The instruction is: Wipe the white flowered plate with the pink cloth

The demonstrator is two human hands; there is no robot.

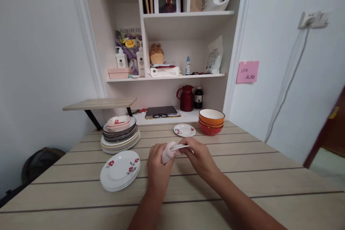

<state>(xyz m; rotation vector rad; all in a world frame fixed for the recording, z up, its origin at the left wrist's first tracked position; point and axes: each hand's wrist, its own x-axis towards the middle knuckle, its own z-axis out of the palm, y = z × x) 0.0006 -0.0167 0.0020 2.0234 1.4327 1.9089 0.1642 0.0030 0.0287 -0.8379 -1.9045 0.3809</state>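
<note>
My left hand (156, 163) is closed around a pale pink cloth (167, 153), bunched against a small white plate (180, 147). The plate is tilted nearly edge-on above the table, so its face is hidden. My right hand (201, 156) pinches the plate's right rim between thumb and fingers. Just beyond my hands, a small flowered plate (184, 130) lies flat. To the left of my left hand sits a short stack of white plates with red flowers (120, 169).
Behind that stack stands a taller pile of plates (120, 142) topped by pink dishes (118, 122). Orange and red bowls (211, 122) are nested at the back right. A raised wooden shelf (99, 104) juts over the back left. A red jug (187, 99) stands behind the slatted table (242, 158).
</note>
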